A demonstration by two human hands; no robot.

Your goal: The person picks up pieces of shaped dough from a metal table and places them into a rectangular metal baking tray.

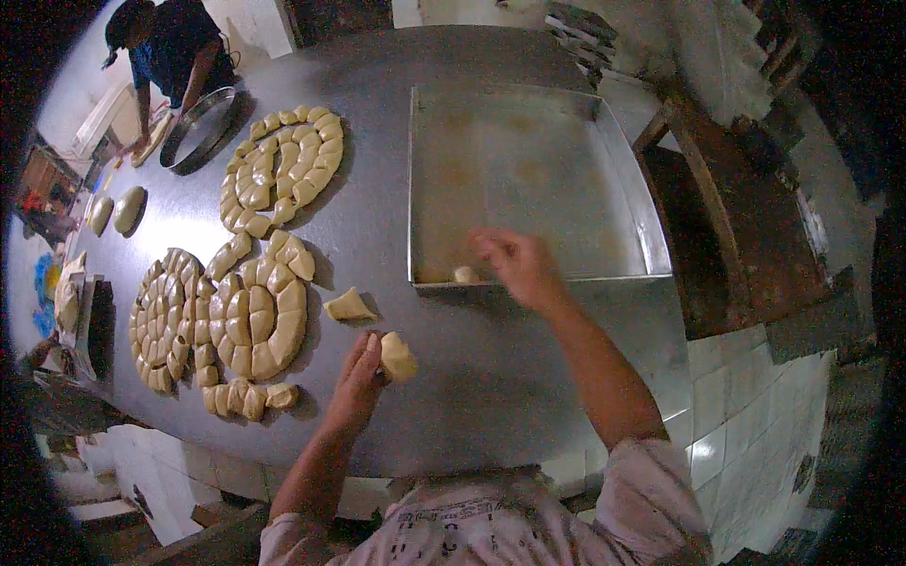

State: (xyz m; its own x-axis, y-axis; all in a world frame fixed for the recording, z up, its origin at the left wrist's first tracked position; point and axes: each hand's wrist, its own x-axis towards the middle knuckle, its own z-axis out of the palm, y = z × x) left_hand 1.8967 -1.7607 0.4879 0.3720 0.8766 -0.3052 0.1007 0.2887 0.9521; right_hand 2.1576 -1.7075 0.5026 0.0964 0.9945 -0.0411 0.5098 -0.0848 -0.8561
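Note:
My left hand (358, 373) is closed around a pale piece of dough (398, 358) above the near part of the metal table. Just beyond it lies a loose, roughly square dough piece (350, 306). My right hand (518, 264) is over the near edge of a large square metal tray (538, 280), and its fingers are smeared by motion. Whether anything is in them I cannot make out. A small dough ball (465, 274) sits inside the tray against its near wall, left of that hand. Cut dough pieces (247, 325) lie packed in rounded groups on the left.
At the far left, a co-worker (179, 52) bends over the metal table (377, 57) beside a round pan (200, 127). Two smooth dough lumps (129, 210) rest near the left edge. A brown wooden frame (703, 179) stands right of the tray.

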